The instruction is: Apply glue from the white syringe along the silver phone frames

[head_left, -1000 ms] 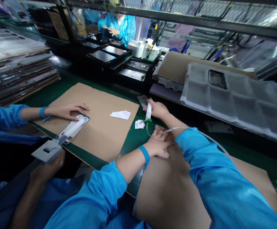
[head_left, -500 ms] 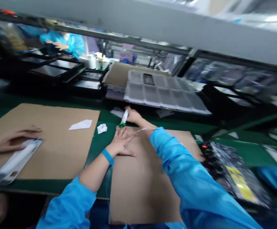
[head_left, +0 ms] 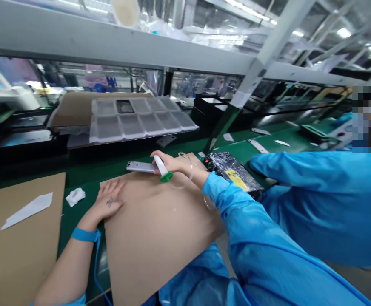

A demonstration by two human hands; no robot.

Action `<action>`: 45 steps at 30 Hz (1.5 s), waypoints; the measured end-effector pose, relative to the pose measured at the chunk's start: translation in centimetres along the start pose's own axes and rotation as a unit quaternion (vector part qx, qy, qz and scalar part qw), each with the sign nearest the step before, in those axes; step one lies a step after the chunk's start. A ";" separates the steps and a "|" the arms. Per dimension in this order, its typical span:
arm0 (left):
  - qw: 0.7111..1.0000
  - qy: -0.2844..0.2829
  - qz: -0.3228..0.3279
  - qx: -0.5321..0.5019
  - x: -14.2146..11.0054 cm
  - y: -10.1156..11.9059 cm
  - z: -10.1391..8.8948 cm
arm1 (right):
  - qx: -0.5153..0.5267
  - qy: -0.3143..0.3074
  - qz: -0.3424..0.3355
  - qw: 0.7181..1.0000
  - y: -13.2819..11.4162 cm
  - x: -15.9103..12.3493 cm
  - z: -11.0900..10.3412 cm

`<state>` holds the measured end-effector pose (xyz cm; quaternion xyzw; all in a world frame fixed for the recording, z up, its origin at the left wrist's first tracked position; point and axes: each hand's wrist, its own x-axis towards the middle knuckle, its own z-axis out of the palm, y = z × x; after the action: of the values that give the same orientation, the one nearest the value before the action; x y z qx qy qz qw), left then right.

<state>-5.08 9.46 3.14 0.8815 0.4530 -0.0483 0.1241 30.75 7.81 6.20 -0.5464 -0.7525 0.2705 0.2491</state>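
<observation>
My left hand lies flat and open on the left edge of a brown cardboard sheet, a blue wrist strap behind it. My right hand is closed round a white syringe-like dispenser with a green tip and a thin clear tube trailing from it. The same hand touches the end of a flat silver phone-shaped part lying just beyond the cardboard.
A crumpled white wipe and a white paper scrap lie left. A second cardboard sheet is at far left. A clear compartment tray sits behind. A black box and another person's blue sleeve are right.
The view has swung right, so the person at left has dropped out of sight. My right hand with the dispenser now rests on a silver flat part.
</observation>
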 end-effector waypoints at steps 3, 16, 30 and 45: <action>0.995 0.098 0.018 -0.005 0.4 -1.1 0.1 | 0.002 -0.026 -0.030 0.999 0.2 -6.0 -0.3; 0.975 0.175 0.095 -0.103 -0.4 1.9 0.5 | -0.017 -0.079 -0.205 0.975 -2.1 -5.9 4.1; 0.971 0.156 0.122 -0.132 -1.0 1.5 2.6 | 0.284 0.031 0.055 0.957 -0.8 -7.3 9.5; 0.974 0.079 0.132 -0.168 -1.4 3.4 3.0 | 0.273 0.291 0.191 0.897 0.8 -7.5 9.0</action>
<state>-3.04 5.69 1.10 0.9014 0.3423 0.1154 0.2389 27.40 -0.40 -1.53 -0.6446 -0.4238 0.3370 0.5397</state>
